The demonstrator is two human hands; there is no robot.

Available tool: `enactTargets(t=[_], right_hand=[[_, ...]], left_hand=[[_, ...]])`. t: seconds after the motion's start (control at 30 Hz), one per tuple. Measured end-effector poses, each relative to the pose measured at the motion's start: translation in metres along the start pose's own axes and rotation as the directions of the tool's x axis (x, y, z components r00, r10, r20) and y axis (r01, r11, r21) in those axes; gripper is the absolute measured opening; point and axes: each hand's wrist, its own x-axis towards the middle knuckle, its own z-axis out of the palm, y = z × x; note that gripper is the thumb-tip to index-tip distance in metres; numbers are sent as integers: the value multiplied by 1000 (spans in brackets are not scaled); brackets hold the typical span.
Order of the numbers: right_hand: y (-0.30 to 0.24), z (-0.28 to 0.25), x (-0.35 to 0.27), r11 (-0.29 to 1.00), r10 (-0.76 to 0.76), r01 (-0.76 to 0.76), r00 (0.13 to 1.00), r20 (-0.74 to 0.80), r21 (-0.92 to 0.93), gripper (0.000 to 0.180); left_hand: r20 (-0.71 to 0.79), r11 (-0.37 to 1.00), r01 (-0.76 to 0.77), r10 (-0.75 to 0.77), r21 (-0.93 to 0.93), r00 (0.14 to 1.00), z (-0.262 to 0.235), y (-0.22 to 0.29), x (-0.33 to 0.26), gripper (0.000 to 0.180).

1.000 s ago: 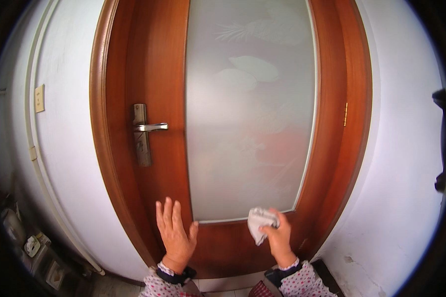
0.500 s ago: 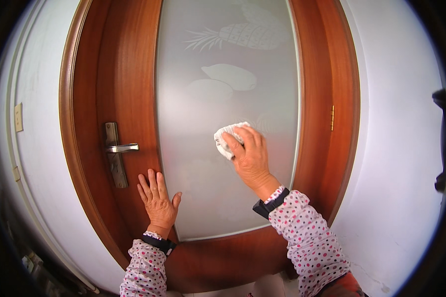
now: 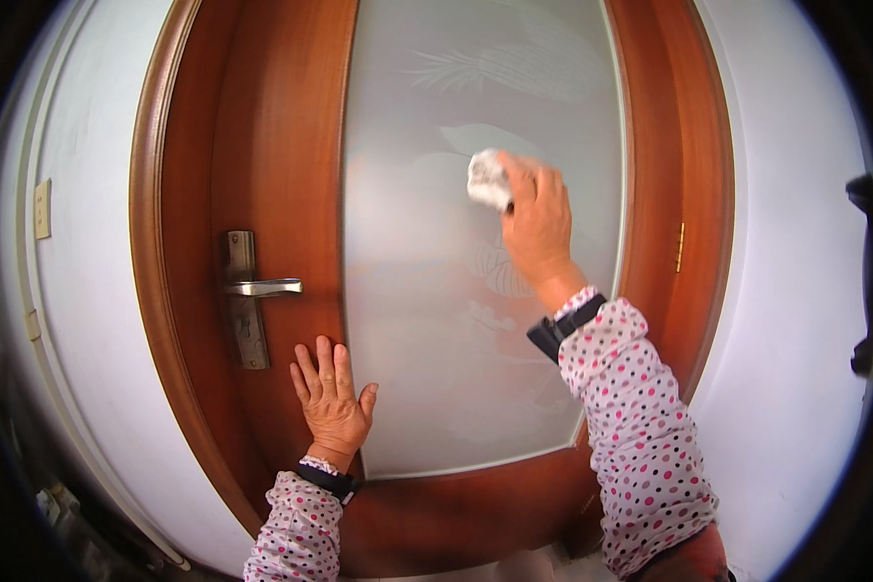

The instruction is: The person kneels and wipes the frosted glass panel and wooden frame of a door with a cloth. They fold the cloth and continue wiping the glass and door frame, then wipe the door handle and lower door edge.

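A brown wooden door (image 3: 279, 126) with a tall frosted glass panel (image 3: 427, 349) stands in front of me. Faint fruit shapes, one a pineapple, are etched in the glass. My right hand (image 3: 536, 218) grips a crumpled white cloth (image 3: 488, 180) against the upper middle of the pane; hand and cloth are slightly blurred. Lying flat on the wood below the lever handle (image 3: 265, 287), my left hand (image 3: 335, 403) has its fingers spread and holds nothing. Its thumb reaches the pane's left edge. Both forearms wear polka-dot sleeves with black wrist straps.
The metal handle plate (image 3: 246, 325) is left of the glass, a brass hinge (image 3: 680, 247) on the right side. White walls flank the door frame, with a switch plate (image 3: 43, 209) on the left one. Dark objects show at the far right rim and lower left.
My right hand has slid the cloth upward and somewhat right across the glass. The whole view has shifted a little, while my left hand keeps its place on the door.
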Motion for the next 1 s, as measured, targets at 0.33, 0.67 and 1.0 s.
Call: enactTargets(t=[0.33, 0.67, 1.0], right_hand=[[-33, 58, 106, 969, 247, -246, 961, -127, 28, 52], [-69, 63, 147, 988, -73, 89, 989, -125, 127, 47], [21, 87, 155, 968, 157, -189, 969, -191, -166, 49]], left_hand=[[-15, 1000, -21, 21, -12, 1000, 4, 0, -4, 87], [-82, 1000, 1, -2, -6, 997, 11, 24, 39, 84], [-164, 1000, 29, -29, 0, 986, 32, -103, 42, 81]])
